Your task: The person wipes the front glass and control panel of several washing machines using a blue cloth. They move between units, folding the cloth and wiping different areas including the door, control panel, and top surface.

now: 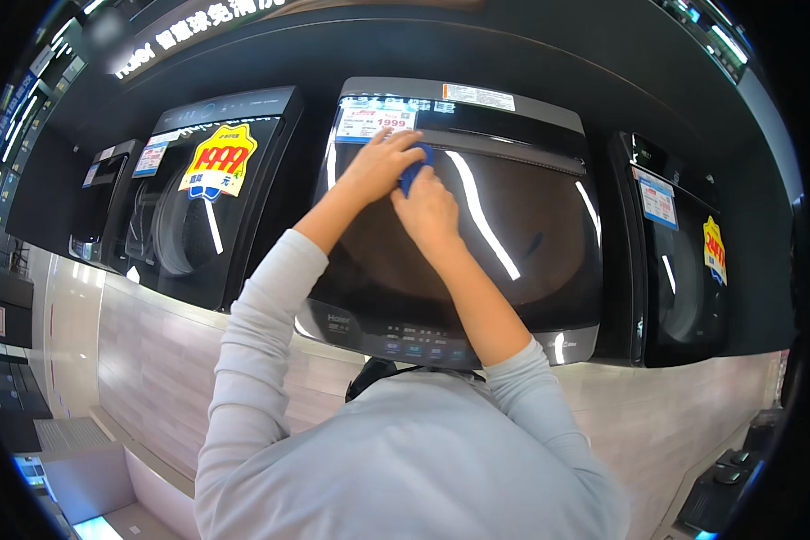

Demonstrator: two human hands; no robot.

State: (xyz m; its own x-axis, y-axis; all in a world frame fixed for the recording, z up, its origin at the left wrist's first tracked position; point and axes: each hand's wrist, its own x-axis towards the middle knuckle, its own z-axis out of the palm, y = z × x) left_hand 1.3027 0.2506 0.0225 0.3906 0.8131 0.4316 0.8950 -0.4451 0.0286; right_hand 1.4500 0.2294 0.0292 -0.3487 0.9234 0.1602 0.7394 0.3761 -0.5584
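Observation:
In front of me stands a top-loading washing machine with a dark, glossy lid. Over the lid's upper left part, my left hand and my right hand come together at a crumpled blue cloth. The fingers of both hands are closed on the cloth, partly hiding it. Just beyond my left fingers, a white and blue price card lies on the machine's back left part; its lower right corner is partly covered by my fingers.
A front-loading washer with a yellow price sign stands at left, and another dark front-loader at right. A control panel runs along the near edge. Black display walls enclose the row; pale floor lies below.

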